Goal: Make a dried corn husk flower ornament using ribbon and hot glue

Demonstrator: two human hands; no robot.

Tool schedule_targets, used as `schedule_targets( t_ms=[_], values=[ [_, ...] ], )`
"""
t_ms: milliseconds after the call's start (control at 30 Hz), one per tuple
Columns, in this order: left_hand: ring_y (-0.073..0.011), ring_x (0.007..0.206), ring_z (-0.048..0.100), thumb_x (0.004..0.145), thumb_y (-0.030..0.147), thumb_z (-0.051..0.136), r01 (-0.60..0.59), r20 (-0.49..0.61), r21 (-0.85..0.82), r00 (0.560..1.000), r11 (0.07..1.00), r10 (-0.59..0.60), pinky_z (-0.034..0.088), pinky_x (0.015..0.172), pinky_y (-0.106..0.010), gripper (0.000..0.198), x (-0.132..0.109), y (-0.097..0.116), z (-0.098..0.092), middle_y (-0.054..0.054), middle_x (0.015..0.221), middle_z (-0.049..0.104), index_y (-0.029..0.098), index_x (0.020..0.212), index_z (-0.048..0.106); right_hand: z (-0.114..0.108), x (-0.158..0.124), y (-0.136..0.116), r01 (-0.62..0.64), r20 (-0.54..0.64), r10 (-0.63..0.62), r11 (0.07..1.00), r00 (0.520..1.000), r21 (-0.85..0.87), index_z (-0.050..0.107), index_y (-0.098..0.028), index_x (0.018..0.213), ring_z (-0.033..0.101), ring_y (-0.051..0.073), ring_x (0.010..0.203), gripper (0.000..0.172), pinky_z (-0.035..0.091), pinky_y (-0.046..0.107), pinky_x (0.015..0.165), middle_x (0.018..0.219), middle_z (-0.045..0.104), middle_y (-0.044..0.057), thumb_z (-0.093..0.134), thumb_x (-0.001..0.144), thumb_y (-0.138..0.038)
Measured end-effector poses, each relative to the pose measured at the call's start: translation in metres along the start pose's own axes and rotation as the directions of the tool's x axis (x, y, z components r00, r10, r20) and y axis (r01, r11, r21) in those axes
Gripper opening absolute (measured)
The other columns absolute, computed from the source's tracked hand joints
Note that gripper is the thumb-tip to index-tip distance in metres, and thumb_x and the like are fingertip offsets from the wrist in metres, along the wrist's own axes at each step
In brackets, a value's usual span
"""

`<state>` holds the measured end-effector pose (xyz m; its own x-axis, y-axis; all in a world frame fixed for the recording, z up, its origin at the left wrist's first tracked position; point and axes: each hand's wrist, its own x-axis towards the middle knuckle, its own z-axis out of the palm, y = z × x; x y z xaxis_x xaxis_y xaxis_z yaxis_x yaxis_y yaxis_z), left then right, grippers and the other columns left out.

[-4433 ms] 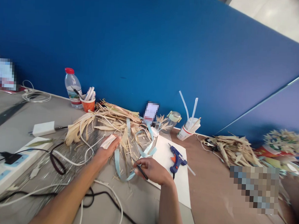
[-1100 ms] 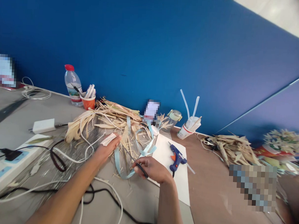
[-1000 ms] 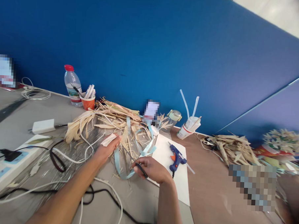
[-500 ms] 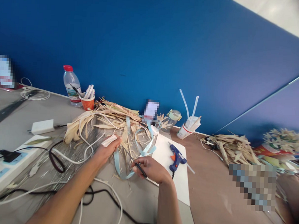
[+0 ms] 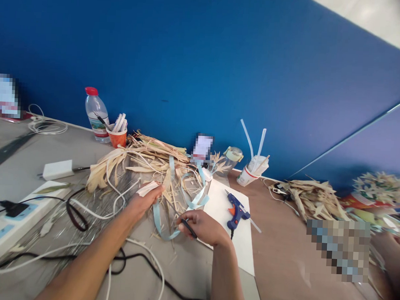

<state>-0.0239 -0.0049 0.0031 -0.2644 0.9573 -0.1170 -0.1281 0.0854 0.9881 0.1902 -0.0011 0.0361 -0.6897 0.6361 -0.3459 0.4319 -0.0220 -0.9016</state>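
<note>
My left hand (image 5: 146,203) is closed on a pale strip of corn husk (image 5: 147,189), which sticks out above the fingers. Black-handled scissors (image 5: 189,228) are in my right hand (image 5: 203,226), their blades pointing up and left toward my left fingertips. Whether the blades touch the husk is too small to tell. Between and beyond the hands lie scattered dry husk scraps and a curling light blue ribbon (image 5: 157,221). A larger pile of dried corn husks (image 5: 153,148) spreads behind them.
A blue hot glue gun (image 5: 237,212) rests on a white board (image 5: 214,201) at right. Cables and a power strip (image 5: 35,204) occupy the left. Along the blue partition stand a bottle (image 5: 97,116), an orange cup (image 5: 117,138) and a straw-filled cup (image 5: 248,175). Another person's hand (image 5: 389,246) is far right.
</note>
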Motion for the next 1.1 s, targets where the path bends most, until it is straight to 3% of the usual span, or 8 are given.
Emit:
schedule_targets(
  t_ms=[567, 933, 1100],
  values=[
    [-0.0076, 0.045, 0.029, 0.066, 0.047, 0.066, -0.025, 0.063, 0.016, 0.998, 1.0, 0.024, 0.021, 0.046, -0.023, 0.039, -0.001, 0.002, -0.001, 0.007, 0.049, 0.037, 0.019, 0.055, 0.041, -0.002, -0.006, -0.009, -0.007, -0.011, 0.006, 0.995, 1.0, -0.102, 0.07, -0.016, 0.085, 0.04, 0.009, 0.049, 0.019, 0.031, 0.022, 0.052, 0.048, 0.047, -0.006, 0.058, 0.075, -0.027],
    [-0.0058, 0.038, 0.027, 0.069, 0.044, 0.063, -0.06, -0.061, -0.076, 0.997, 0.995, 0.055, 0.019, 0.041, -0.022, 0.038, 0.006, 0.003, -0.004, 0.007, 0.044, 0.036, 0.019, 0.052, 0.042, -0.001, -0.008, -0.009, -0.029, 0.084, 0.03, 0.999, 0.996, -0.017, 0.066, -0.016, 0.092, 0.039, 0.008, 0.047, 0.023, 0.029, 0.02, 0.048, 0.05, 0.049, -0.006, 0.064, 0.073, -0.03],
    [-0.0055, 0.039, 0.029, 0.064, 0.045, 0.069, -0.074, -0.137, -0.153, 0.989, 0.985, 0.053, 0.022, 0.04, -0.021, 0.037, 0.005, 0.007, -0.001, 0.008, 0.045, 0.039, 0.019, 0.056, 0.044, -0.006, -0.008, -0.001, -0.024, 0.023, 0.023, 1.0, 0.999, 0.018, 0.065, -0.016, 0.092, 0.042, 0.008, 0.049, 0.021, 0.031, 0.021, 0.051, 0.052, 0.05, -0.005, 0.063, 0.075, -0.029]
  ],
)
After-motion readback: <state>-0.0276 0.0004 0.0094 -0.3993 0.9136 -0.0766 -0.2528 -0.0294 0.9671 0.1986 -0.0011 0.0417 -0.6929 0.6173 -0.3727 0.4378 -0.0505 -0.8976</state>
